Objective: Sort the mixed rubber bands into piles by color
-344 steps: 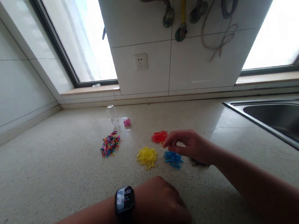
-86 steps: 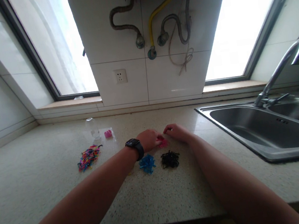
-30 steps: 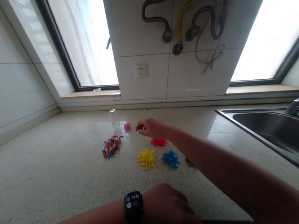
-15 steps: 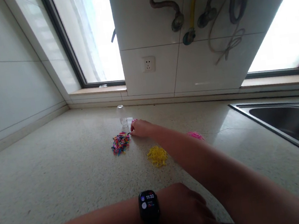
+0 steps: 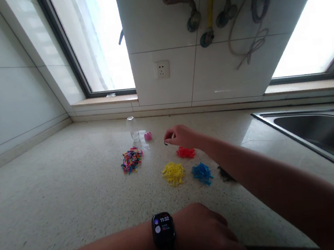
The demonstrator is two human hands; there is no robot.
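My right hand (image 5: 179,136) hovers over the counter, fingertips pinched on a tiny black rubber band (image 5: 165,143). Just beneath and right of it lies a red pile of rubber bands (image 5: 186,152). A mixed-colour pile (image 5: 132,160) sits to the left, a yellow pile (image 5: 173,173) nearer me, and a blue pile (image 5: 202,173) to its right. My forearm partly covers a black pile (image 5: 225,174). At the near edge my left hand (image 5: 202,230), with a black watch (image 5: 163,229) on its wrist, lies back upward; its fingers are mostly hidden.
A clear container (image 5: 132,130) stands behind the mixed pile, with a small pink object (image 5: 148,136) beside it. A steel sink (image 5: 308,132) is set into the counter at right. A wall with a socket (image 5: 162,69) and hoses closes off the back.
My right hand has moved right from the mixed pile, carrying the black band. The pink object and the red, blue and black piles have come into view. My left hand stays about where it was.
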